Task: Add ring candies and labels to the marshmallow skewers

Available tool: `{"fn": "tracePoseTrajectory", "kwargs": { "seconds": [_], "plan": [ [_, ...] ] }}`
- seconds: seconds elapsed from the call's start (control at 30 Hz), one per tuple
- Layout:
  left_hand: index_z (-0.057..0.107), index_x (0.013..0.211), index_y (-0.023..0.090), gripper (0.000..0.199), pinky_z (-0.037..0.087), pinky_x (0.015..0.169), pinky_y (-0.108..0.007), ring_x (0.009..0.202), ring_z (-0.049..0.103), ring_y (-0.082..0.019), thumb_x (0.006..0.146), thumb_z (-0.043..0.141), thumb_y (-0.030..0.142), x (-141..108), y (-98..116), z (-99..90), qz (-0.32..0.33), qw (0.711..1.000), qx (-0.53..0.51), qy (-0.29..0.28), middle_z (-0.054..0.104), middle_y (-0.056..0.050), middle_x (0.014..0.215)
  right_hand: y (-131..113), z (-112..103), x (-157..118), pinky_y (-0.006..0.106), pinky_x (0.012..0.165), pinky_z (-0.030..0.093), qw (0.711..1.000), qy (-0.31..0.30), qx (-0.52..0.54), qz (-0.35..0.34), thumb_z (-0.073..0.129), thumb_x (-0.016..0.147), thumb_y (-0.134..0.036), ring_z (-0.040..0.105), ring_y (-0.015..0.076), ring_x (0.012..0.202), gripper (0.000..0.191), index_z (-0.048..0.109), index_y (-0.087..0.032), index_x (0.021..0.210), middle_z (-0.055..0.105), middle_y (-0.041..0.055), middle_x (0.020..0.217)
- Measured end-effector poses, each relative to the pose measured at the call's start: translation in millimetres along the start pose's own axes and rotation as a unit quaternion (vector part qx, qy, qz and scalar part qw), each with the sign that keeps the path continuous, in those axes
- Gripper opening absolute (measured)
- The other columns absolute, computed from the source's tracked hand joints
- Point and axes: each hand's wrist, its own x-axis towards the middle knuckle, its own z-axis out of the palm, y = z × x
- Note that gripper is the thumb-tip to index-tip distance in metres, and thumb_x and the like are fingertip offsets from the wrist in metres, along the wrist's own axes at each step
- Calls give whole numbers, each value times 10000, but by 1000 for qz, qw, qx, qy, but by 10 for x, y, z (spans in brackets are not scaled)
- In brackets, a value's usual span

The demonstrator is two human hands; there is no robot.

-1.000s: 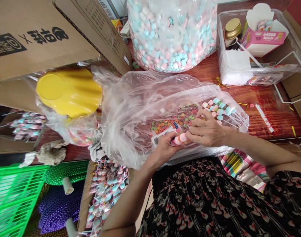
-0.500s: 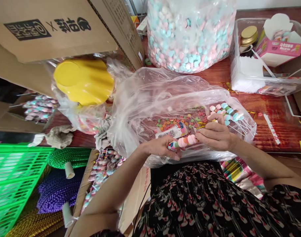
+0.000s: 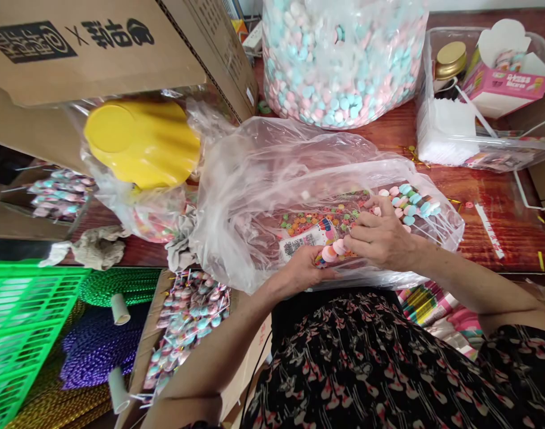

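Note:
My left hand (image 3: 305, 269) is closed around one end of a marshmallow skewer (image 3: 332, 252), a row of pink pieces with some coloured bits at the end. At the skewer's other end my right hand (image 3: 379, 239) has its fingers bent and pinched together; what lies between them is hidden. Under both hands spreads a clear plastic bag (image 3: 254, 179) holding small ring-shaped candies (image 3: 308, 221) in orange, green and red. A white printed packet (image 3: 304, 239) lies just beyond my left hand. Finished-looking marshmallow sticks (image 3: 415, 205) rest right of my right hand.
A big bag of pink and blue marshmallows (image 3: 343, 71) stands at the back. Left of it are a cardboard box (image 3: 120, 65) and a yellow bowl (image 3: 142, 143). A clear bin (image 3: 513, 149) sits back right. Bundled ties (image 3: 97, 354) and a green basket (image 3: 22, 322) are lower left.
My left hand has slid along the skewer towards the right, covering more of its end. My right hand has turned and its fingers have moved slightly left. The whole view has shifted a little.

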Motion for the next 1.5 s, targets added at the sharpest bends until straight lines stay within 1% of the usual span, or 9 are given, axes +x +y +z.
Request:
{"fn": "tracePoseTrajectory", "kwargs": {
  "seconds": [0.17,0.4,0.5,0.57,0.67,0.87,1.0,1.17,1.5],
  "plan": [
    [624,805,143,394,353,594,-211,651,421,-112,682,790,479,-40,-53,54,13,996,24,88,507,35,686,21,37,32,408,859,225,993,-78,-7,84,486,912,-123,376,149,689,237,620,-179,725,607,-5,644],
    [611,753,152,416,311,541,-205,607,405,-101,687,772,530,-14,-60,44,11,987,90,129,498,45,636,-10,-78,63,388,809,207,982,-153,38,100,509,850,-106,374,145,652,165,635,-154,755,624,20,666],
    [594,697,158,385,322,547,-208,615,415,-102,675,792,488,-14,40,-23,2,997,68,35,490,51,627,-5,-116,88,382,812,209,987,-134,48,71,508,863,-85,367,140,652,180,627,-156,749,619,7,658],
    [562,649,165,398,343,533,-215,583,430,-101,641,826,464,-29,129,-65,-17,994,18,-103,485,56,595,15,-131,109,384,820,213,994,-89,52,27,498,910,-96,368,141,668,224,625,-163,739,601,-6,647],
    [546,634,177,435,374,467,-232,500,474,-111,571,875,455,-60,240,-102,-74,954,-71,-283,508,54,543,76,-148,141,389,825,214,997,-21,44,-54,494,963,-127,381,146,710,265,618,-174,734,561,-21,638],
    [567,635,171,422,402,426,-227,456,505,-105,531,909,395,-74,254,-125,-81,921,-154,-348,562,37,542,209,-177,139,388,823,232,991,-15,53,-119,474,1004,-182,384,152,740,270,592,-181,762,522,-18,658],
    [535,623,168,422,407,447,-235,448,504,-106,567,885,397,-42,167,-110,-90,936,-194,-281,529,51,525,180,-211,103,386,839,254,990,-26,83,-110,467,1008,-202,386,152,735,251,591,-185,790,498,-18,657],
    [614,744,139,386,341,537,-210,569,417,-81,621,853,416,16,96,-11,-33,992,-98,-76,466,69,599,67,-264,133,408,861,256,996,-17,59,-70,482,983,-165,373,148,718,280,588,-182,724,514,-14,646],
    [674,821,150,410,329,606,-221,641,427,-110,699,787,524,10,101,25,20,985,80,151,537,35,670,-99,-72,59,367,731,221,989,-101,-14,104,534,840,-126,402,170,654,163,607,-164,700,620,37,635]
  ]
}}
